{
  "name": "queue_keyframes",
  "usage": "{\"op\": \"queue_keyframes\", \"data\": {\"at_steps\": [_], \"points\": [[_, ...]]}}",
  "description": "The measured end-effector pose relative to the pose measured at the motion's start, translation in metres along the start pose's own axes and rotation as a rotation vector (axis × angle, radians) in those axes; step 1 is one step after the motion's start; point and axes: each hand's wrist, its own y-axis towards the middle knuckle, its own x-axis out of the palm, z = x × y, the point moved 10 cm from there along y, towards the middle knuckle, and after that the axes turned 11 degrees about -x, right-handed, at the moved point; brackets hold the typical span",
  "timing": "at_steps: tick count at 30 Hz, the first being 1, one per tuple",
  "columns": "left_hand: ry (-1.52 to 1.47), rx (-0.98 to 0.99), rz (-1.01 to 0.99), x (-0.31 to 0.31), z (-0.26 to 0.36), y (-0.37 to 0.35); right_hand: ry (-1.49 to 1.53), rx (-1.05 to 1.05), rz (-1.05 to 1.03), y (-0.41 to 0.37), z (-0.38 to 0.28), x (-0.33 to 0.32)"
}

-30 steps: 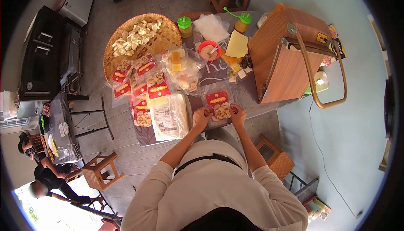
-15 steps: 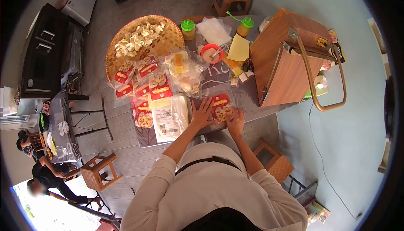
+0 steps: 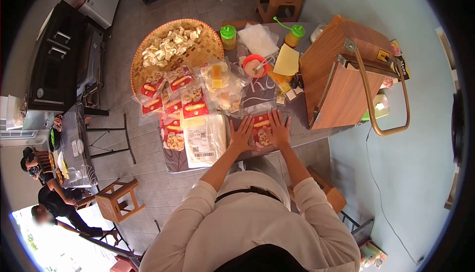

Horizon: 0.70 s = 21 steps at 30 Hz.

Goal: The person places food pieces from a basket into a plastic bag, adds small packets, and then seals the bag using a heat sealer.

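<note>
The label-bearing wrapped bundle [image 3: 200,146] sits just beside the left hand [image 3: 240,135], so that wrist should steer clear of it; the left hand lies spread at the left side of the red-labelled snack pouch [image 3: 262,123], flat on the table [image 3: 297,113] between both palms; light, even pressure should flatten the film without crushing the pieces; the right hand [image 3: 280,133], fingers spread at the right side, should press equally.

The black sign [image 3: 404,67] at the far right read "Menu". On the dark tablecloth [image 3: 257,97], large white script showed a K; the letter after it was unclear. A label [image 3: 200,144] on the white bundle [image 3: 218,129] bore a square code and a barcode, its print too small to read, as were the words on the red packets [image 3: 196,104].
</note>
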Motion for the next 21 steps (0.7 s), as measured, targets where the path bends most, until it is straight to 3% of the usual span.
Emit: {"op": "queue_keyframes", "data": {"at_steps": [6,8,12,14,18,20,21], "points": [[-0.001,0.011,0.037,0.001,0.0,0.0,-0.066,-0.014,-0.024,-0.014,-0.019,0.013],[0.043,-0.031,0.011,-0.002,-0.004,0.002,0.109,-0.182,-0.033,-0.024,-0.048,0.018],[0.015,-0.019,-0.04,-0.004,-0.003,0.001,0.061,-0.254,-0.185,-0.021,-0.034,0.02],[0.013,-0.041,-0.023,-0.005,-0.004,0.003,-0.02,0.025,-0.008,-0.009,0.003,0.002],[-0.003,-0.042,-0.023,-0.001,-0.005,0.004,-0.1,0.061,0.007,0.005,-0.02,0.015],[0.158,-0.03,0.129,0.003,-0.007,0.002,0.202,-0.144,0.092,0.0,-0.062,0.023],[0.161,-0.03,0.129,0.0,-0.007,0.002,0.203,-0.144,0.094,0.0,-0.06,0.017]]}}
